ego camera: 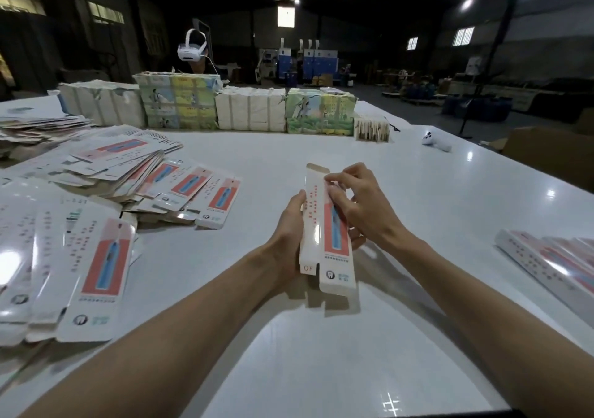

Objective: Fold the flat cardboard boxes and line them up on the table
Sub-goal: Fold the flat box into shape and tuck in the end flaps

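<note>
**Holding 1 long box over the white table**

Piled on the left side of the white table [321, 369] are many flat boxes [96, 256]. Each is white with a red patch and a blue picture. More of them fan out just beside that pile.

Behind them, along the far edge, stand paper bundles [180, 105] in a row.

Near the middle, both hands hold 1 box [324, 234] over the table. It is long and thin. 1 side is white with red writing, and the next side has a red patch with a blue shape. It looks partly puffed open, and small flaps stick out at its near end and far end.

The left hand [289, 234] curls its fingers round the left long edge, with the thumb lying on top. The right hand [356, 205] pinches the far right part of the box between thumb and fingers.

At the right edge of the table lie folded boxes [553, 263], side by side and touching. Past the table's right edge sits a brown carton [553, 157], and what is in it cannot be seen.
</note>
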